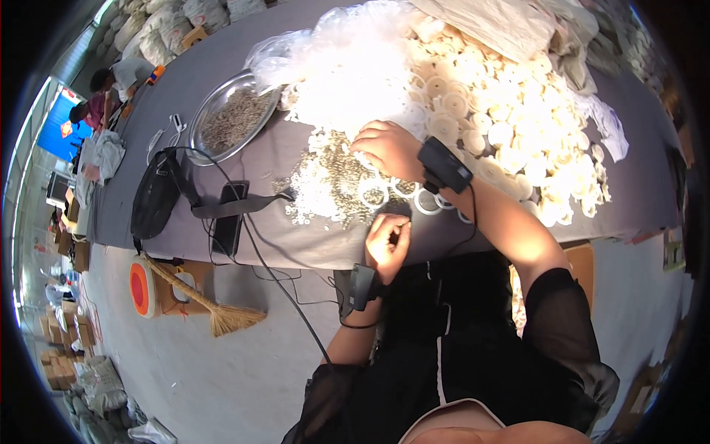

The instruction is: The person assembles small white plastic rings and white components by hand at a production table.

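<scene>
The right hand (390, 150) reaches forward from a bent arm, palm down, fingers curled loosely onto the small white rings (325, 185) heaped mid-surface; what it grips, if anything, cannot be told. The left hand (387, 241) hovers at the near edge of the grey surface (281, 148), fingertips pinched together on something too small to make out. Larger white rings (373, 194) lie just between the hands. Far right spreads a pile of white discs (503, 111); far left sits a metal tray (233, 115), with a black bag (155, 194) nearer.
</scene>
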A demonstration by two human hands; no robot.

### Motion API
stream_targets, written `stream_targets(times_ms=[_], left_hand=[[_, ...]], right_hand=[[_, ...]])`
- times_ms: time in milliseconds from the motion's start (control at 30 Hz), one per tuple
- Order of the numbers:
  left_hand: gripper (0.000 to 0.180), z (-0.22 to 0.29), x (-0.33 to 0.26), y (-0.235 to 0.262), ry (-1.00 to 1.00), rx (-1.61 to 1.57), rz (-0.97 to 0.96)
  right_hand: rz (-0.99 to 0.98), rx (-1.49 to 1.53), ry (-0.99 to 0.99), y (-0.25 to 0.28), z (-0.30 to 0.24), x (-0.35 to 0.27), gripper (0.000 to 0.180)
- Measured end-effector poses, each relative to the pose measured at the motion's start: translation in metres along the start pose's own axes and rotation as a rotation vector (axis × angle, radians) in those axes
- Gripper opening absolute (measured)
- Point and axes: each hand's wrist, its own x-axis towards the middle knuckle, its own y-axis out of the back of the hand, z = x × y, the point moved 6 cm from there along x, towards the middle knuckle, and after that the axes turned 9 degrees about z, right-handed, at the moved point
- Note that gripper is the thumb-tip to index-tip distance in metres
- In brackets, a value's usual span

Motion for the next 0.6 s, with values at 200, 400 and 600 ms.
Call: stream_targets(times_ms=[200,400,600], left_hand=[[0.012,0.001,0.001,0.002,0.018,-0.013,0.019],[0.012,-0.004,0.002,0.004,0.022,-0.016,0.001],[0.010,-0.002,0.003,0.006,0.032,-0.040,0.011]], right_hand=[[-0.198,-0.286,-0.083,-0.062,0.026,0.032,0.009],[-0.048,-0.657,0.051,-0.087,0.022,0.039,0.008],[-0.056,-0.598,0.169,-0.083,0.021,0.041,0.005]])
